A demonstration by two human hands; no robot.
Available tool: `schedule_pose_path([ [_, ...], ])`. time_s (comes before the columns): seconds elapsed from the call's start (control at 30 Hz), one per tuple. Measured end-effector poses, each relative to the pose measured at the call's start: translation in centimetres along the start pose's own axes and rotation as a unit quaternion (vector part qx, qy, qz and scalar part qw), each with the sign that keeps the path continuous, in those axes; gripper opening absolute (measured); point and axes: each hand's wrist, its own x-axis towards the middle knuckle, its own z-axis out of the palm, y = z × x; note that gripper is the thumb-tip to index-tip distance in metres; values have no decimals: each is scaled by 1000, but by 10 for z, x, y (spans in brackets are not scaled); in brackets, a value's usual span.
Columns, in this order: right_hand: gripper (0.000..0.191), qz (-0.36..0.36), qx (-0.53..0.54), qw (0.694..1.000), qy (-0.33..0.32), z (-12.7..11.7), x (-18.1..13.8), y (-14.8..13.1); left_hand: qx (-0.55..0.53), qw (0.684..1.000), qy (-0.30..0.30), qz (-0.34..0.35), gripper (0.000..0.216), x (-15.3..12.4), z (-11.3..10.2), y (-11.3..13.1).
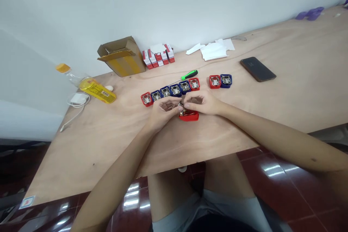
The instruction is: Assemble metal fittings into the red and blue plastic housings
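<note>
Metal part [181, 112] between the fingers [193, 107]

The left hand [163, 111] and right hand [203, 102] partly hide the metal part [182, 112] and red case [189, 117]. Print on the bottle [98, 90] is too small to read. The right edge cuts off a purple object [346, 3].

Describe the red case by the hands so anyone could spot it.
On the wooden table, find the row of six red and blue cases. The red case sits at the left hand and right hand, partly covered. Unlike its neighbours, it stands alone, nearest the table's front edge.
</note>
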Motion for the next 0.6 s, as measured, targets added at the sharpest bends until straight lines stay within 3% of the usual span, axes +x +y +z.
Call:
schedule_pose_path([
  [0.13, 27, 38, 28, 999, 1, 5, 0, 1, -19, 999, -28, -6, 39, 0, 2, -1],
  [0.4, 23, 16, 15, 999, 23, 4, 0, 0, -30, 999, -27, -21, 35, -1, 2, 3],
  [0.6, 26, 36, 50, 997, 36, 9, 0, 2, 36, 998, 30, 52, 35, -2, 4, 2],
])
